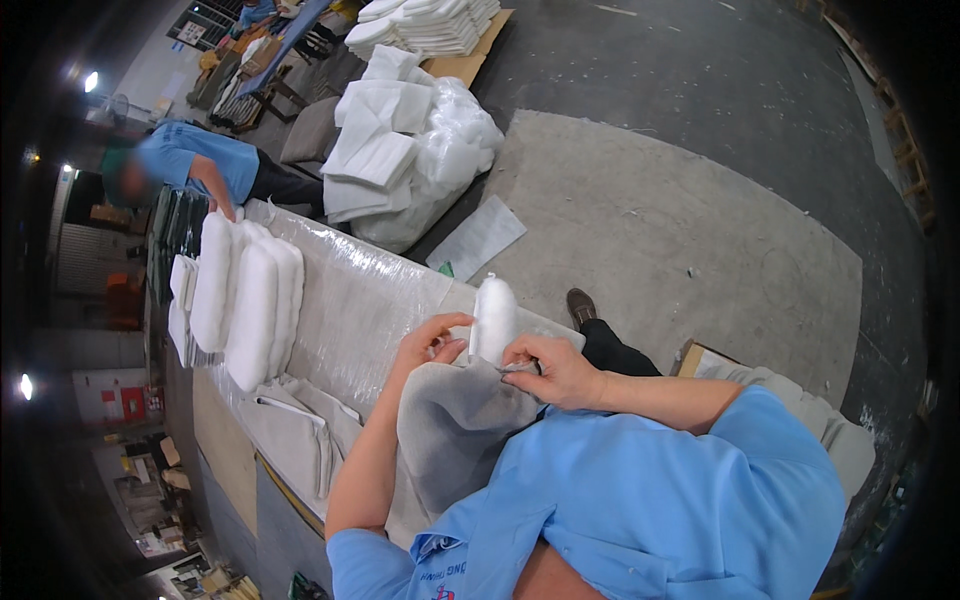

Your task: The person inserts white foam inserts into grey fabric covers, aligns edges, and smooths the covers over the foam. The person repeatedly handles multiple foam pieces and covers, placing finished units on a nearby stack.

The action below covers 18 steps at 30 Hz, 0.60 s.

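Both hands pinch the grey cover (455,430) mouth at chest, left hand (428,345) and right hand (560,372) clamped round the white insert (493,318) (half in): hold the opening wide, feed straight.

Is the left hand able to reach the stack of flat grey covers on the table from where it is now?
Probably yes. The left hand is at the top of the white pillow insert, and the flat grey covers lie on the table just beside that forearm, with nothing between them. The hand would first have to let go.
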Each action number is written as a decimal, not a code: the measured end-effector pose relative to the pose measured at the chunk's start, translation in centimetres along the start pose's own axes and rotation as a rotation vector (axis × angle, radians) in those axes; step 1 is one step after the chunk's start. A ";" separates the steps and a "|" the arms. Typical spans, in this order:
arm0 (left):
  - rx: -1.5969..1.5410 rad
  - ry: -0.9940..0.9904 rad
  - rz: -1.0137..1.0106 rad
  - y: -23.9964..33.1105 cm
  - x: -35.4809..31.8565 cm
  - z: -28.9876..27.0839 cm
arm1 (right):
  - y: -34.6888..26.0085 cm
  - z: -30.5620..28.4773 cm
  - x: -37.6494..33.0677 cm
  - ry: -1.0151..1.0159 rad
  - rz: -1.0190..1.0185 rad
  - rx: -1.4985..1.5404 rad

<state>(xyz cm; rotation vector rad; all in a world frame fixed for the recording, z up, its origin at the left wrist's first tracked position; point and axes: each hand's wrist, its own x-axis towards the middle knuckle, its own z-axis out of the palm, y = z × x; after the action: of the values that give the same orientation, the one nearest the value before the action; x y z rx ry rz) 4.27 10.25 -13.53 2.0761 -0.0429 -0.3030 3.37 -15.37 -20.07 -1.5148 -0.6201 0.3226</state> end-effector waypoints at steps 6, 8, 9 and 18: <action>-0.253 -0.578 -0.310 1.2 1.3 -0.9 | 0.5 -0.5 0.6 0.142 -0.062 0.021; -0.102 -0.705 -0.350 3.2 2.1 -0.7 | 0.9 -0.6 0.6 0.148 -0.005 0.051; -0.022 -0.717 -0.292 3.6 2.1 -0.6 | 0.8 -0.4 0.8 0.138 0.017 0.073; -0.299 -0.638 -0.361 3.9 1.6 0.2 | 2.9 -0.2 0.2 -0.115 0.167 0.351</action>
<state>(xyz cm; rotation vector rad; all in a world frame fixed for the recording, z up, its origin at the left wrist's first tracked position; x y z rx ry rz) 6.13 7.87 -10.57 1.6116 -0.0052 -1.1147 4.14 -15.25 -22.89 -1.2166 -0.4968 0.6179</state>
